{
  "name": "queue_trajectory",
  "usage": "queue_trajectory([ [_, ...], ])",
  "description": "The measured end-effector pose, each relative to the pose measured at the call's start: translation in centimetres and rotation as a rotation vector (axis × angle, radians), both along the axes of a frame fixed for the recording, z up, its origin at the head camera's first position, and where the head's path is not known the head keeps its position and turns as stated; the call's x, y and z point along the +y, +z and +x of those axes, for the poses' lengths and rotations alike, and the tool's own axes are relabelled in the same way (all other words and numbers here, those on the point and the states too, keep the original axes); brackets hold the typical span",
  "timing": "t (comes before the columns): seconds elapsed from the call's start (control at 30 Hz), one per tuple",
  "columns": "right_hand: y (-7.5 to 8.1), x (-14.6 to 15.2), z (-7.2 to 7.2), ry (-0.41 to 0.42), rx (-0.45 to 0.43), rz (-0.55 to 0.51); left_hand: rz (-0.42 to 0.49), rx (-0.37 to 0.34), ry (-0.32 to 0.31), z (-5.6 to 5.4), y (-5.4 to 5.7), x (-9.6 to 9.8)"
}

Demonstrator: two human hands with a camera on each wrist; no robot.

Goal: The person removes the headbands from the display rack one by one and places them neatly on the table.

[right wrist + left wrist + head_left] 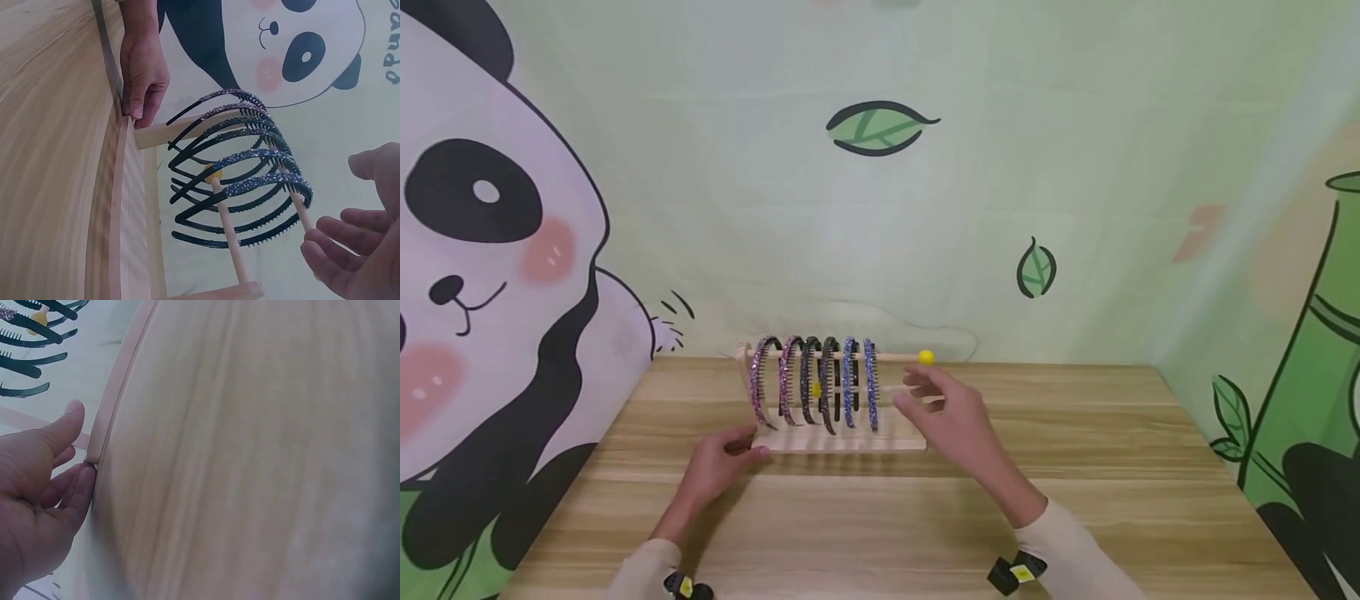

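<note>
A wooden headband stand stands on the table, with several glittery toothed headbands hanging on its upper rod. Pink headbands hang at the left, dark headbands in the middle and blue headbands at the right. My left hand grips the base's left front corner between thumb and fingers. Close to the rod's right end, which bears a yellow ball, my right hand hovers with loosely bent fingers. In the right wrist view, the right hand holds nothing; its fingertips overlap the rod's end, and contact cannot be told.
The wood-grain table extends around the stand. Behind it hangs a green backdrop printed with a panda, leaves and bamboo. A second yellow ball sits on a lower rod behind the headbands.
</note>
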State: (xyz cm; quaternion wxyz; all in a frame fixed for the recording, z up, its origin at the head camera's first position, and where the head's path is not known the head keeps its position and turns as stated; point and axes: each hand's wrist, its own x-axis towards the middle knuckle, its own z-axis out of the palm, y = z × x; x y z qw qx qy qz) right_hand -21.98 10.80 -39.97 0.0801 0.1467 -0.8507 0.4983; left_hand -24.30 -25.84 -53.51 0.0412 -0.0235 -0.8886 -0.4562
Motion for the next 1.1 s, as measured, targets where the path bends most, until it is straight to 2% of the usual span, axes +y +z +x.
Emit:
queue_trajectory([
  [0.2, -0.5, -1.0, -0.9, 0.019, 0.003, -0.085, -0.01, -0.031, 0.008, -0.4, -0.2, -0.1],
  [0.37, -1.3, -1.7, -1.6, 0.029, -0.002, -0.108, -0.025, -0.05, 0.025, -0.7, -0.4, -0.1],
  [0.7, -2.8, -2.6, -2.8, 0.049, -0.032, -0.155, -0.059, -0.007, 0.059, -1.0, -0.6, -0.1],
  [1.1, -3.5, -3.6, -2.9, 0.044, -0.044, -0.153, -0.06, -0.021, 0.08, -1.0, -0.7, 0.0],
])
